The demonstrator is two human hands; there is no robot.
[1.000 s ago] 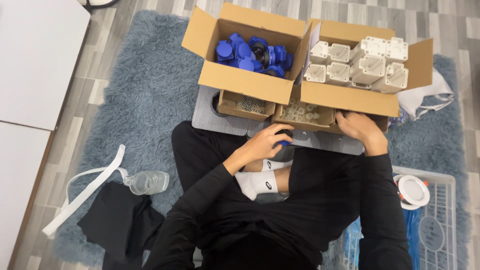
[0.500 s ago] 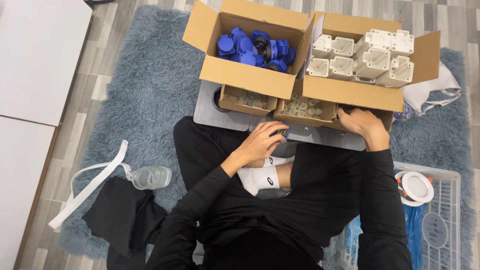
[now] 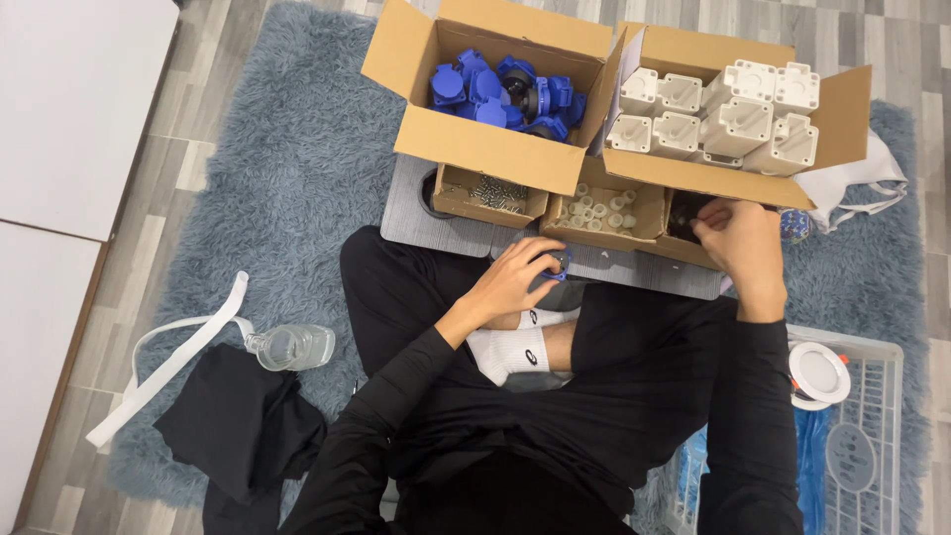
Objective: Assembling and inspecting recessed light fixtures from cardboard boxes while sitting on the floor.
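Observation:
I sit cross-legged on a blue-grey rug. My left hand [image 3: 519, 273] is closed around a small blue plastic part [image 3: 558, 264] at the near edge of a grey board [image 3: 416, 213]. My right hand [image 3: 741, 238] reaches with curled fingers into a small dark cardboard tray [image 3: 684, 216] at the board's right end; what it touches is hidden. Beside that tray stand a small box of white caps [image 3: 604, 210] and a small box of screws [image 3: 492, 194].
Behind the board sit a large carton of blue parts [image 3: 505, 91] and a large carton of white blocks [image 3: 728, 121]. A clear bottle [image 3: 292, 347], a white strap [image 3: 163, 367] and black cloth [image 3: 243, 426] lie left. A white wire basket [image 3: 872, 436] with a round white lamp [image 3: 820, 374] stands right.
My right hand has moved right, from the middle box into the dark tray. My left hand has stayed on the blue part at the board's edge.

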